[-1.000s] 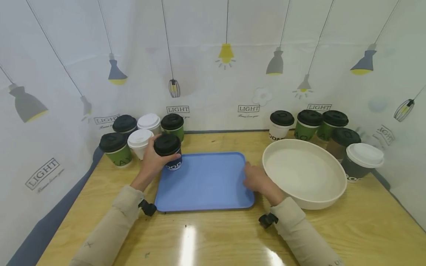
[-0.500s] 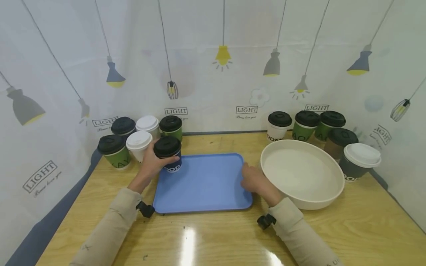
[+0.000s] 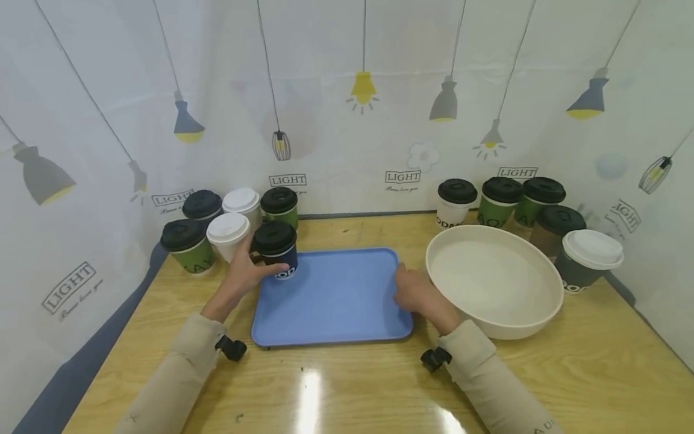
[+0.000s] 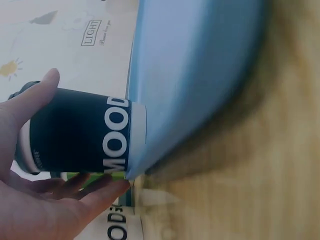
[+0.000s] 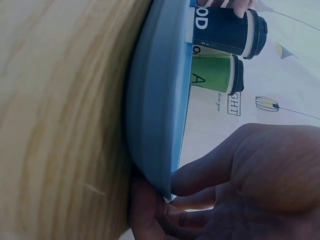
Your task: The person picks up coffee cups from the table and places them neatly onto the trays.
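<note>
Cup cluster (image 3: 228,229): ten o'clock of the tray (image 3: 336,301), black- and white-lidded, bunched close, perhaps to save room.
Left grip (image 3: 241,277): loose about the dark cup (image 3: 276,240), thumb and fingers extended either side; I cannot tell how firmly they touch.
Dark cup: upright at the tray's ten o'clock corner; tapered, paper by its look, lettered MOOD.
Tray: smooth blue, round-cornered, lying on the grained wooden worktop (image 3: 336,395).
Right grip (image 3: 416,290): I pinch the tray's three o'clock edge, likely to steady it.
Bowl (image 3: 493,274): three o'clock, cream, round, shallow.
Far cups (image 3: 496,208): two o'clock, lidded, behind the bowl.
</note>
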The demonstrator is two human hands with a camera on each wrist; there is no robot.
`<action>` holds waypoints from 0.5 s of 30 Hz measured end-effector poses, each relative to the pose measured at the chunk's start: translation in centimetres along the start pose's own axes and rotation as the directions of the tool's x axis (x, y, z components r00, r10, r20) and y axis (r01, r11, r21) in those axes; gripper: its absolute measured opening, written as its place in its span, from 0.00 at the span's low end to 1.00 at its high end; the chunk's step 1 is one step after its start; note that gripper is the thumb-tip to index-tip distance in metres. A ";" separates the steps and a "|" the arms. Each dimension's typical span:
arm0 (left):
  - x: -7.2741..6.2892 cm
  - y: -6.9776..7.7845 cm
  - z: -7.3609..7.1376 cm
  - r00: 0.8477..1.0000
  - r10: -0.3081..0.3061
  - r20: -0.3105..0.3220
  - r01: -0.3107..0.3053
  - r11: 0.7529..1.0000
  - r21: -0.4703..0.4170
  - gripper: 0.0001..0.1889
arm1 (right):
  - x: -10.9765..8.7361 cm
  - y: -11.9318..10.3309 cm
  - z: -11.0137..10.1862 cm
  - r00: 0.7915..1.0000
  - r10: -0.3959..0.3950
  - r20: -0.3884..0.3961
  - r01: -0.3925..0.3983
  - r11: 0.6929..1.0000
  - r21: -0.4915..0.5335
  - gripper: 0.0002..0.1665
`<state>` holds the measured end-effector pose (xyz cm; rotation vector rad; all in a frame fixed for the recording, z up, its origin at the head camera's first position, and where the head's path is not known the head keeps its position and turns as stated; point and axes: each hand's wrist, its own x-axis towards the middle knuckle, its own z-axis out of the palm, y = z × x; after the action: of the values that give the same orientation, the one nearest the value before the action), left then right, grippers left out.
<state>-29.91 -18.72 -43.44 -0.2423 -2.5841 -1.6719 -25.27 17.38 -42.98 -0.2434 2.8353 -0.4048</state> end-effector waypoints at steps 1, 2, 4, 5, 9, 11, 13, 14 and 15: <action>-0.3 -0.1 -0.2 1.000 0.004 0.006 -0.004 1.000 0.003 0.54 | 0.0 0.0 0.0 1.000 -0.003 -0.003 0.003 1.000 0.001 0.42; -0.6 -0.1 -0.4 1.000 0.009 0.013 -0.009 1.000 0.012 0.54 | 0.0 0.0 0.0 1.000 -0.007 -0.007 0.007 1.000 -0.001 0.42; -1.4 -0.2 -0.9 1.000 -0.006 0.014 0.006 0.999 0.050 0.53 | 0.0 0.0 0.0 1.000 -0.014 -0.014 0.014 1.000 -0.006 0.42; -1.8 -0.3 -1.2 1.000 -0.009 0.013 0.008 0.997 0.070 0.52 | 0.0 0.0 0.0 1.000 -0.020 -0.016 0.020 1.000 -0.008 0.42; -3.6 -0.6 -2.8 0.999 0.010 -0.050 -0.002 0.987 0.162 0.40 | -0.1 0.0 0.0 0.999 -0.034 -0.022 0.034 0.999 -0.016 0.42; -4.3 -0.9 -3.6 0.990 0.064 -0.125 -0.042 0.984 0.171 0.29 | -0.1 0.0 0.0 0.999 -0.031 -0.015 0.031 0.999 -0.011 0.43; -4.8 -1.0 -4.5 0.966 0.103 -0.237 -0.063 0.983 0.171 0.21 | -0.1 -0.1 0.0 1.000 -0.026 -0.011 0.026 1.000 -0.009 0.43; -5.0 -1.1 -5.0 0.949 0.110 -0.295 -0.063 0.984 0.164 0.18 | -0.1 -0.2 0.0 1.000 -0.022 -0.007 0.022 1.000 -0.008 0.43; -5.2 -1.2 -5.4 0.924 0.110 -0.366 -0.054 0.986 0.159 0.16 | 0.0 -0.2 0.0 1.000 -0.017 -0.001 0.017 1.000 -0.005 0.43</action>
<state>-25.16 -24.67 -42.91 -0.0190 -2.3571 -1.3374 -25.21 17.17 -42.89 -0.2679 2.8377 -0.4021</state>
